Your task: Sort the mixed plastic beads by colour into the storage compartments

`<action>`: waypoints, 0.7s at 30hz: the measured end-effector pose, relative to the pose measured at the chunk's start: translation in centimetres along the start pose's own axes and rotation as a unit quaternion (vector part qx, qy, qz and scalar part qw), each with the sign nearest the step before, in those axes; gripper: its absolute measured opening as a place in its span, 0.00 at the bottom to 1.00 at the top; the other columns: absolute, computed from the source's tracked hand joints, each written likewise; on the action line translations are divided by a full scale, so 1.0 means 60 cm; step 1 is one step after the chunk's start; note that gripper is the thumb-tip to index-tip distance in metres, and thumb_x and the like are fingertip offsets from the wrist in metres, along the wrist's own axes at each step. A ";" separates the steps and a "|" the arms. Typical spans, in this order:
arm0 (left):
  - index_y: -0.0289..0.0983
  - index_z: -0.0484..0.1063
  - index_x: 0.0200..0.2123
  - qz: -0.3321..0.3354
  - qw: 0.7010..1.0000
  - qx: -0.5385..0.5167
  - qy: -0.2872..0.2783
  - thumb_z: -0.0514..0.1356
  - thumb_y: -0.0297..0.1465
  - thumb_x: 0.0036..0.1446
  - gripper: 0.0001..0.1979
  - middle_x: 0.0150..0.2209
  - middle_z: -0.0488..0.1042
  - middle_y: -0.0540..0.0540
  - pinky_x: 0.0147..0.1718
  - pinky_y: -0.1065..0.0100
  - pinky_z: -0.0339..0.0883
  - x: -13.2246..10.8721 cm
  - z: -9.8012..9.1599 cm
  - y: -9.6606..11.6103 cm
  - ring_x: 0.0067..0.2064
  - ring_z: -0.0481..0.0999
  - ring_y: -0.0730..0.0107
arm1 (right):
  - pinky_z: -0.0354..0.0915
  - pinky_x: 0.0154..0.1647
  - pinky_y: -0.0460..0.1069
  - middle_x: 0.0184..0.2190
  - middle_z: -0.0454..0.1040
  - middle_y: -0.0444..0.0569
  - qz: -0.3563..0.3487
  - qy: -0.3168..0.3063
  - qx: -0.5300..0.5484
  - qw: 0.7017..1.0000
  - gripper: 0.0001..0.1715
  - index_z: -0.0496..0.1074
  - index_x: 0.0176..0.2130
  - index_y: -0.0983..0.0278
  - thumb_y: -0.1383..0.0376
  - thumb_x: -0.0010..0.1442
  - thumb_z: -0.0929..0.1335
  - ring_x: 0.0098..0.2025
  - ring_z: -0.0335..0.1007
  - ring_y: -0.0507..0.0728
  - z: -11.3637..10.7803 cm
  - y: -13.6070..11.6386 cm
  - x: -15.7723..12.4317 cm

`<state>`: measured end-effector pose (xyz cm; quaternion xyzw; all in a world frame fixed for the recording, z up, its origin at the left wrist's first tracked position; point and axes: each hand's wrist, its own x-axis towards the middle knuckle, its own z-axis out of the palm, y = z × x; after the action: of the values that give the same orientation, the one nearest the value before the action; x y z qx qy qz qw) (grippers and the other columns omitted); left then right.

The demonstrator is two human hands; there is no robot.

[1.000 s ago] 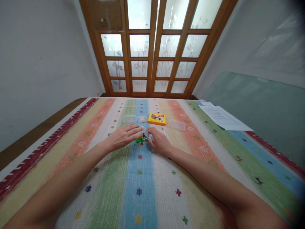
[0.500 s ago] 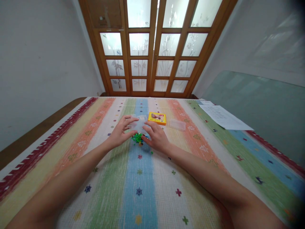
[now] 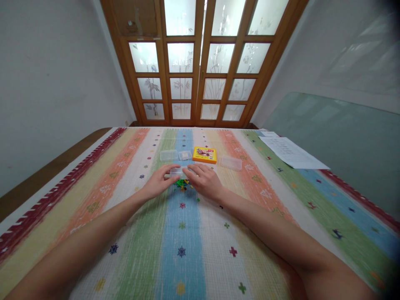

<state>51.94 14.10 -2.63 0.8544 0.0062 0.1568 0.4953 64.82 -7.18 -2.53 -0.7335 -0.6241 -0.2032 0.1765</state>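
Between my hands is a clear plastic box (image 3: 176, 171), its sides partly covered by fingers. My left hand (image 3: 158, 181) closes on its left end, thumb along the near side. On the right end, my right hand (image 3: 204, 181) has its fingers over the top and edge. Small green, yellow and blue plastic pieces (image 3: 181, 186) lie in a heap just below and in front of the box. Whether any pieces are inside the box I cannot tell.
Beyond my hands lie a clear plastic tray (image 3: 168, 156), a small clear case (image 3: 185, 155), a yellow printed box (image 3: 204, 154) and another clear tray (image 3: 231, 163). Printed paper sheets (image 3: 289, 151) rest at the right. A striped cloth (image 3: 187, 266) covers the table.
Both hands have come down and nearer to me with the clear box, which now sits lower against the heap. The tray and small case behind it have come into full view.
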 end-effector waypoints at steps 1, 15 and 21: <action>0.44 0.73 0.59 0.004 1.000 0.017 -0.001 0.63 0.45 0.63 0.24 0.57 0.75 0.41 0.48 0.57 0.78 -0.002 -0.009 -0.008 0.56 0.76 0.55 | 0.66 0.60 0.60 0.61 0.71 0.56 0.011 0.003 0.009 1.000 0.24 0.66 0.66 0.57 0.63 0.73 0.63 0.60 0.68 0.64 -0.002 -0.001 -0.006; 0.41 0.71 0.64 -0.094 0.937 0.299 0.156 0.59 0.45 0.63 0.29 0.63 0.73 0.38 0.65 0.45 0.64 0.021 -0.189 -0.217 0.63 0.72 0.47 | 0.61 0.41 0.51 0.37 0.74 0.50 -0.014 -0.139 0.021 0.990 0.08 0.74 0.43 0.62 0.65 0.73 0.65 0.40 0.67 0.58 0.029 0.008 -0.087; 0.40 0.69 0.65 -0.059 0.911 0.379 0.150 0.57 0.37 0.60 0.29 0.69 0.65 0.40 0.70 0.47 0.56 0.039 -0.176 -0.232 0.70 0.64 0.49 | 0.63 0.44 0.49 0.40 0.74 0.50 0.071 -0.056 0.135 0.987 0.09 0.75 0.45 0.61 0.66 0.73 0.65 0.43 0.70 0.57 0.064 0.052 -0.049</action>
<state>53.29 30.49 -8.96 0.9424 0.1900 0.2393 0.1361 67.79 -8.19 -7.34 -0.7558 -0.6009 -0.0622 0.2526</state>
